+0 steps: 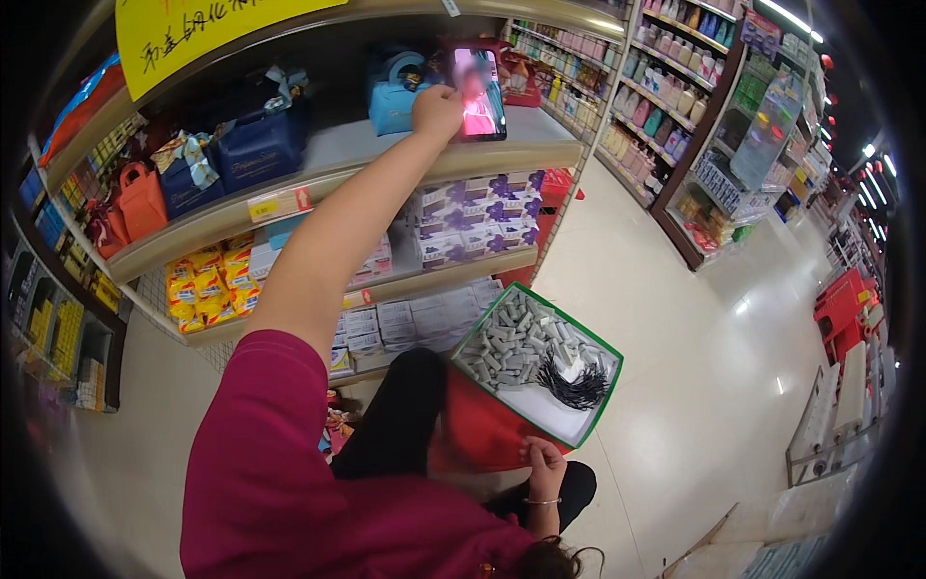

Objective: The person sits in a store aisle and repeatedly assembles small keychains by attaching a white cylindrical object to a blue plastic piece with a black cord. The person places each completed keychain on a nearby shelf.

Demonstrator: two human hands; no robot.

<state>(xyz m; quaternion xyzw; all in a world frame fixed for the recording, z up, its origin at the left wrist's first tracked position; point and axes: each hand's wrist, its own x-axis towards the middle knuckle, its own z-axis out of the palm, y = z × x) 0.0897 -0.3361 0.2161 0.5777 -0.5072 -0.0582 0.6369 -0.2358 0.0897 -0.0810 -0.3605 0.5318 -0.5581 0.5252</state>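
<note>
- phone (479, 92) propped upright on the middle shelf (357, 154), screen lit pink and facing outward; judged to stand there so the screen can be seen from the seated spot.
- left hand (437, 108) raised at full arm's reach to the phone's left edge, fingers curled together against it; whether it truly grips the phone or only touches it, i cannot tell.
- right hand (543, 461) low, by the knee, fingers closed on the near rim of a box (590, 415); likely a steadying hold, as the box rests tilted on the lap.
- box: red outside, green rim, white floor; holds a heap of small grey tags (516, 345) on the far side and a bundle of black cords (577, 384) on the near right, the two kept apart.
- person sits low at the foot of the shelving, dark trousers, magenta sleeve (280, 463).
- same shelf: dark blue gift bags (256, 145) with bows, orange bags (140, 201), a light blue bag (395, 96) just beside the phone.
- lower shelves: yellow packs (207, 285), stacked white-and-purple cartons (477, 217), flat white packs (424, 318).
- yellow sign (183, 29) hangs from the top shelf.
- room: shop aisle, pale glossy floor (694, 347) with lamp glare; further racks of bottles (675, 87) across the aisle; red items (841, 309) at far right.
</note>
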